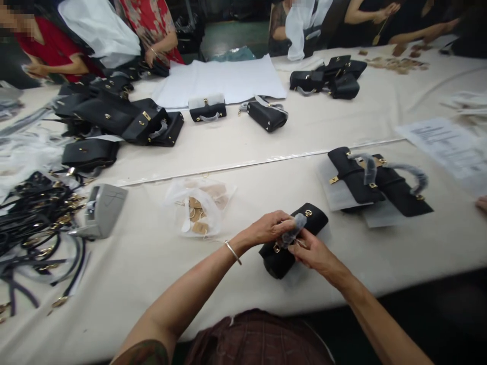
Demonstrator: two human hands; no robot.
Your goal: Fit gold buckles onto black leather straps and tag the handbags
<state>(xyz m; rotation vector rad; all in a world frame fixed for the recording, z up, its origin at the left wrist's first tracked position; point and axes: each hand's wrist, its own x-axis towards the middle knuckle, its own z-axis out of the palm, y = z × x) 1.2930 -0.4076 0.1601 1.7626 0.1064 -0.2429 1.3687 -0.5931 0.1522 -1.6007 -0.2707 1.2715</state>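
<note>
Directly under the fingers, black handbag, wrapped handle touching them

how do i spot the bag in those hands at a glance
Find the near edge of the cream table. There, between a clear plastic bag and a pair of black bags, lies one black handbag at a slant. Unlike its neighbours, it has both the wearer's hands at its plastic-wrapped handle.
</note>
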